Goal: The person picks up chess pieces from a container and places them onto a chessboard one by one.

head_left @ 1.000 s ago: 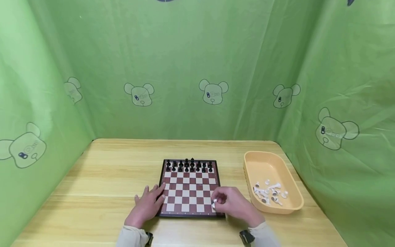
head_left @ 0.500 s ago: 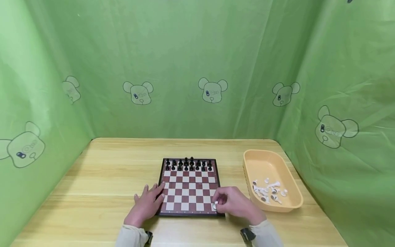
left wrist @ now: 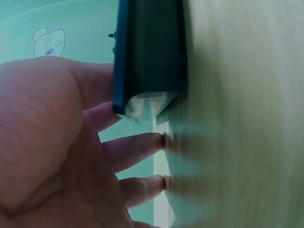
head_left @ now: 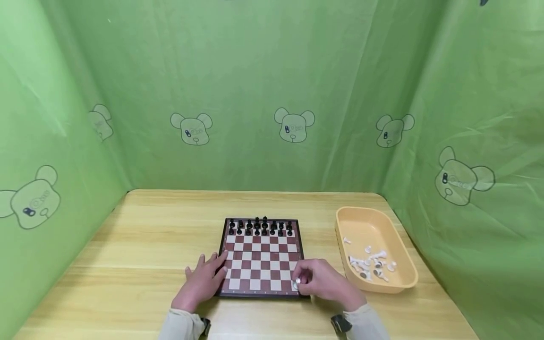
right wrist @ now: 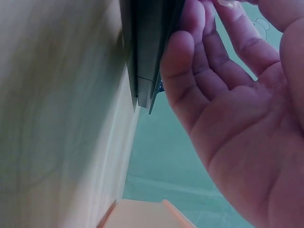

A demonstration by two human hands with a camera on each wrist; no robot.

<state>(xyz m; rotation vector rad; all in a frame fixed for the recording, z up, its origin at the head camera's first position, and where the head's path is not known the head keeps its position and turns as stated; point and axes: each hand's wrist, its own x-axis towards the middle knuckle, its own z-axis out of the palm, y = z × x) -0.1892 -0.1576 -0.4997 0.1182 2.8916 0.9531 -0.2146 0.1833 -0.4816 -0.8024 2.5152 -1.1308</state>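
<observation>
The chessboard (head_left: pixel 260 268) lies on the table with black chess pieces (head_left: pixel 257 231) standing in two rows along its far side. At its near right corner my right hand (head_left: pixel 320 281) pinches a small white chess piece (head_left: pixel 296 284) between thumb and fingers. Whether the piece's base touches the square is hard to tell. The right wrist view shows only a sliver of that white piece (right wrist: pixel 227 3) at the top. My left hand (head_left: pixel 201 282) has its fingers spread, some resting on the board's left edge. In the left wrist view its thumb lies against the board's side (left wrist: pixel 151 52).
An orange tray (head_left: pixel 361 222) stands on the table to the right, with several white chess pieces (head_left: pixel 374 264) lying loose in it. Green cloth (head_left: pixel 255 61) hangs behind the table (head_left: pixel 161 226) and on both sides.
The white chess piece in my right hand has shifted slightly toward the board's near corner. One loose piece in the tray has rolled toward the back. My left hand stays still.
</observation>
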